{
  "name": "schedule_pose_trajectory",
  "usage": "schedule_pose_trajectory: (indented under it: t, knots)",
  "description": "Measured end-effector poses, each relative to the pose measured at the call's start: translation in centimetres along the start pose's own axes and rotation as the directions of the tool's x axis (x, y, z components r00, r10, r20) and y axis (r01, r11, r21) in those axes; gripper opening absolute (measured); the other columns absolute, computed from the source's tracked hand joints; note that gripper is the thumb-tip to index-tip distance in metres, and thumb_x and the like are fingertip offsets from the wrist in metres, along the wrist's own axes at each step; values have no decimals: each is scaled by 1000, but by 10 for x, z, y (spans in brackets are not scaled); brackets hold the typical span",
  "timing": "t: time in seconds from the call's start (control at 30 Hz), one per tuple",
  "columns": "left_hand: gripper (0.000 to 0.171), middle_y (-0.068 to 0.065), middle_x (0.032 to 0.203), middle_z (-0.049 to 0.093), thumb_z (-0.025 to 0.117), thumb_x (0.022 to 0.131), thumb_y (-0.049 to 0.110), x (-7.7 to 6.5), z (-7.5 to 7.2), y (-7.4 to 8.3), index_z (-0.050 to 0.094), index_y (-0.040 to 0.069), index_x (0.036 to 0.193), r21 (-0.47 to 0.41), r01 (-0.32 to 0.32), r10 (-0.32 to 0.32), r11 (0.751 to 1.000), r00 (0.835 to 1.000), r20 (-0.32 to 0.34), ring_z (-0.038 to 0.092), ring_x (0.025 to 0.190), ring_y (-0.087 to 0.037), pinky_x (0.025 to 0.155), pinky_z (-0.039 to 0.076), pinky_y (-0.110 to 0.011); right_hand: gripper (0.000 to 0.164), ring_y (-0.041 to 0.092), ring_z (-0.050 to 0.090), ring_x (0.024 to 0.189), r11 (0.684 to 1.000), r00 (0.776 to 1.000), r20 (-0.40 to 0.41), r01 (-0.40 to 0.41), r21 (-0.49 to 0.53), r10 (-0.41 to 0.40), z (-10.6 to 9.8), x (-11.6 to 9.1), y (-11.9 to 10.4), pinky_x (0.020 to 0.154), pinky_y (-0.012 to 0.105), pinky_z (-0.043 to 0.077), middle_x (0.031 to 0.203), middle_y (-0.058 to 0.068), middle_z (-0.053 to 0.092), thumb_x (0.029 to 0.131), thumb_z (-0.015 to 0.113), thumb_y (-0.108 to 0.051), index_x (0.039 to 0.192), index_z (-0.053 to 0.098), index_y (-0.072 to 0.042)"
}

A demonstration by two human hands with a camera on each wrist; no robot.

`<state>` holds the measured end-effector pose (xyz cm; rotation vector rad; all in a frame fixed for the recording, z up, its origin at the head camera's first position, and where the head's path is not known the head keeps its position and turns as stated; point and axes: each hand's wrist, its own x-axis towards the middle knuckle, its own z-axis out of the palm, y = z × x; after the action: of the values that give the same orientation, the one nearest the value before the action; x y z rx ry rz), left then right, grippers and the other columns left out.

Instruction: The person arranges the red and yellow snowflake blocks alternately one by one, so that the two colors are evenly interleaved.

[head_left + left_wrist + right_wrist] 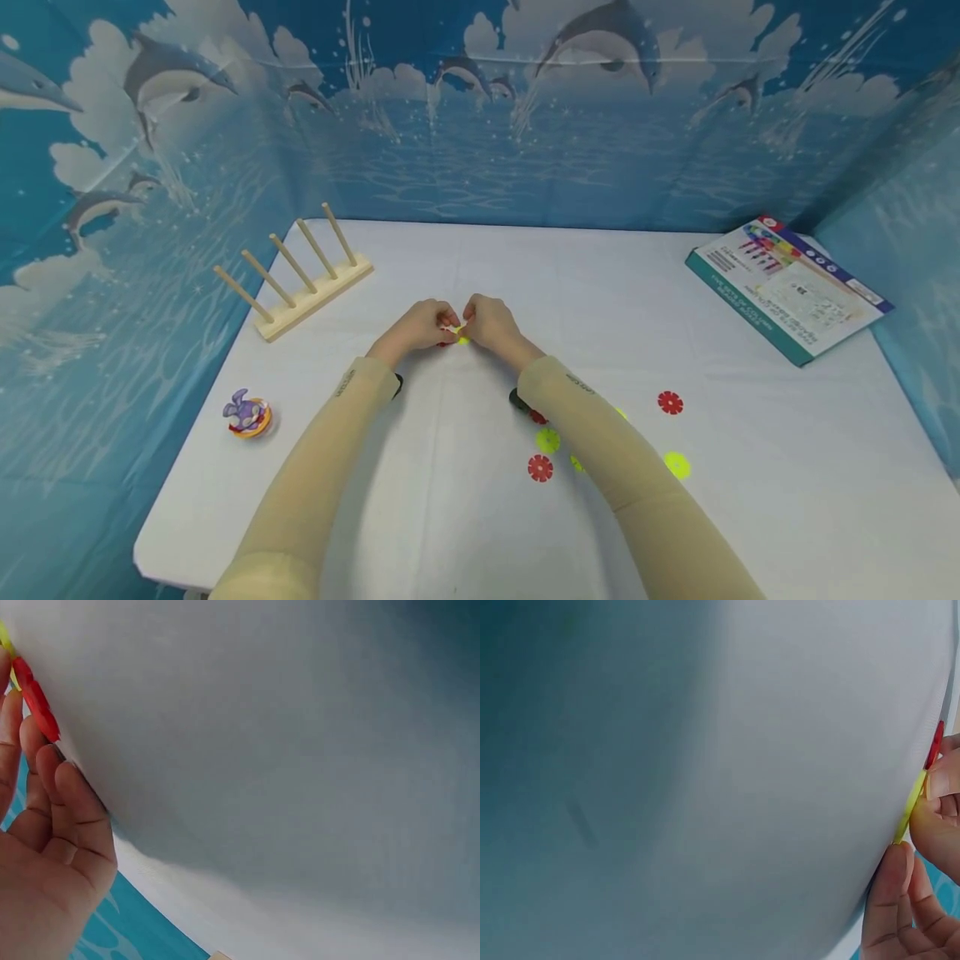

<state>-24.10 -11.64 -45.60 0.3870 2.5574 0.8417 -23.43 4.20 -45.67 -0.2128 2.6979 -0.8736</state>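
Over the middle of the table, both hands meet fingertip to fingertip around two small notched plastic discs. My left hand (pixel 420 325) pinches the red disc (pixel 36 699), whose edge faces the camera in the left wrist view. The yellow disc (pixel 910 807) is between the fingers of my right hand (pixel 491 323) and touches the red one, edge to edge. Fingers cover part of both discs, so how far their slots join cannot be told.
Several loose red (pixel 540 468) and yellow discs (pixel 677 465) lie around the right forearm. A wooden peg stand (pixel 318 298) is at the back left, and a purple toy figure (pixel 247 414) sits below it. At the back right lies a printed box (pixel 789 290).
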Motion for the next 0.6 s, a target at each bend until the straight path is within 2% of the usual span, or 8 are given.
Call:
schedule_pose_trajectory:
  t: [0.23,0.4,0.6]
  knots:
    - [24,-11,101,65,75,86,11,0,2,1,67,2,106,-21,8,-8,1000,1000,2,57,88,-19,78,47,-27,31,21,59,85,999,1000,0,-25,34,25,-2,1,3,77,31,49,99,11,69,84,78,-17,107,63,-4]
    - [23,-11,103,65,74,87,12,-1,2,2,67,3,107,-23,8,-8,1000,1000,2,57,93,-20,85,47,-31,25,22,61,91,996,999,41,9,84,-12,-14,-3,9,81,33,50,102,12,69,87,74,-19,105,65,-5]
    - [23,-10,104,63,74,87,13,-2,2,2,66,4,107,-23,18,-18,1000,1000,-1,56,97,-21,91,46,-33,25,20,62,90,986,992,111,39,162,-58,-35,-18,29,80,31,49,101,8,68,89,72,-24,108,67,-8]
